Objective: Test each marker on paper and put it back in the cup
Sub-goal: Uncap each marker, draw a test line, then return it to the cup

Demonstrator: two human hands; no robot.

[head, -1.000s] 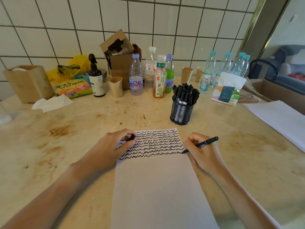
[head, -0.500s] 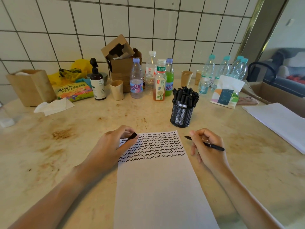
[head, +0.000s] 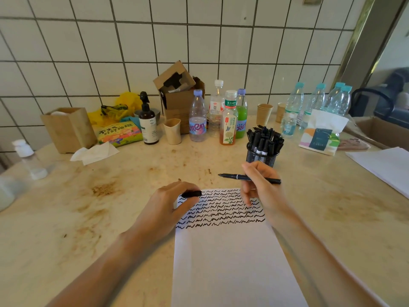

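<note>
I see one sheet of paper (head: 232, 258) lying on the bench (head: 124, 218) at 6 o'clock, its top part filled with seven rows of black squiggles. My right hand (head: 262, 191) pinches one uncapped marker (head: 247, 177), held level above the paper's top edge with the tip pointing to 9 o'clock. My left hand (head: 168, 204) rests on the paper's top left corner and pinches one black cap (head: 191, 193) between thumb and forefinger. One black mesh cup (head: 262, 156) stands just beyond the right hand at 12 o'clock, packed with capped markers; I cannot count them. Behind it, at 11 o'clock, I count four bottles (head: 229, 120) in a cluster, and four clear water bottles (head: 314, 103) at 1 o'clock.
</note>
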